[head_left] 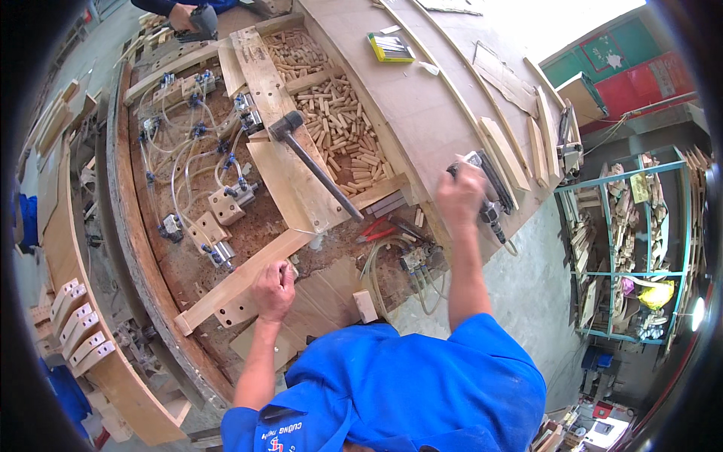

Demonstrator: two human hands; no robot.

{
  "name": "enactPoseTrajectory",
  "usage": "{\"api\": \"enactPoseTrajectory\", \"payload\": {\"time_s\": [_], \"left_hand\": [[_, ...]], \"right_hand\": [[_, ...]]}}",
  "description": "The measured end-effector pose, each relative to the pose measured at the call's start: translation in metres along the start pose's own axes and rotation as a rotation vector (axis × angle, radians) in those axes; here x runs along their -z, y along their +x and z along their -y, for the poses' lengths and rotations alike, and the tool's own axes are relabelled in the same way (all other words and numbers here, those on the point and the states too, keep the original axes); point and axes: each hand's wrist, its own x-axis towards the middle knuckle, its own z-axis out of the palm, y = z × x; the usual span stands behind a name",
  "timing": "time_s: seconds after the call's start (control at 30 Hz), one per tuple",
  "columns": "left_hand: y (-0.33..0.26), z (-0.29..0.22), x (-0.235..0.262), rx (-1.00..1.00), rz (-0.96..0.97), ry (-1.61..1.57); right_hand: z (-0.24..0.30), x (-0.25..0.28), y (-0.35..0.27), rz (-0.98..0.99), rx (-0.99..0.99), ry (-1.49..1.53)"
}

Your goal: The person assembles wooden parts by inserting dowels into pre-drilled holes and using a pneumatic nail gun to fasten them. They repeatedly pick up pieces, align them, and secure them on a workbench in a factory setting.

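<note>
Beside jig bench (151, 248), person in blue leans over. Left hand (274, 290) curled in fist, pressing near end of long wooden slat (248, 275); anything inside fist hidden. Slat's long axis runs from hand's lower left up toward mallet (312, 162). Right hand (461, 194), well apart to slat's right, fingers wrapped round pneumatic nail gun (489, 196). Left hand nearer slat.

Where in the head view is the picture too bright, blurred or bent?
Head view: daylight washes out the upper right beyond the long workbench; the right hand on the nail gun looks slightly motion-blurred; the left hand is sharper; straight bench edges curve toward the dark round rim.
</note>
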Motion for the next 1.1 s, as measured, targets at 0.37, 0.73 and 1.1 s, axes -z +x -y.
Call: {"api": "enactPoseTrajectory", "payload": {"time_s": [0.37, 0.73, 1.1], "left_hand": [[-0.008, -0.058, 0.006, 0.154, 0.121, -0.363], [0.004, -0.093, -0.052, 0.290, 0.257, -1.132], [0.010, -0.054, -0.047, 0.430, 0.187, -1.056]], "right_hand": [[-0.094, 0.027, 0.007, 0.475, -0.034, 0.029], [0.125, 0.072, -0.058, 1.129, -0.585, 1.441], [0.183, 0.017, -0.082, 1.312, -0.530, 1.357]]}}
